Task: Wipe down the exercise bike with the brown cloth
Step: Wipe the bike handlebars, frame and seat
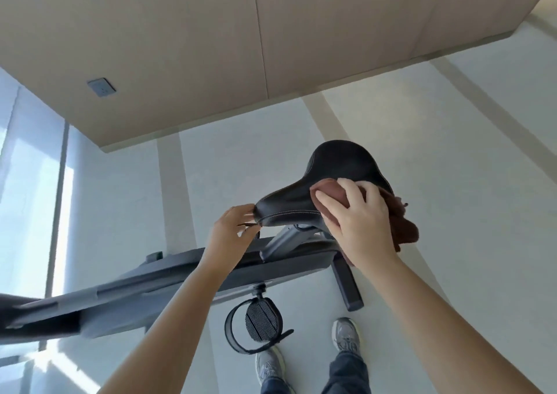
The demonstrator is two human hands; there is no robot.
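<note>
The floor (452, 152) is finished in pale grey-white and is crossed by beige strips (170, 182). The exercise bike (168, 276) is borne on it, with its dark rear stabiliser bar (348, 285) laid flat on the surface. A left trainer (269, 366) and a right trainer (346, 335), both grey, are planted near that bar.

This is looking like a home workout room: an exercise bike (168, 279) is standing beneath the left hand (230, 232), pale floor (452, 152) is spreading below, a beige panelled wall (180, 47) with 1 socket (102, 87) is rising beyond, and a daylit window (27, 182) is glowing far left.
</note>
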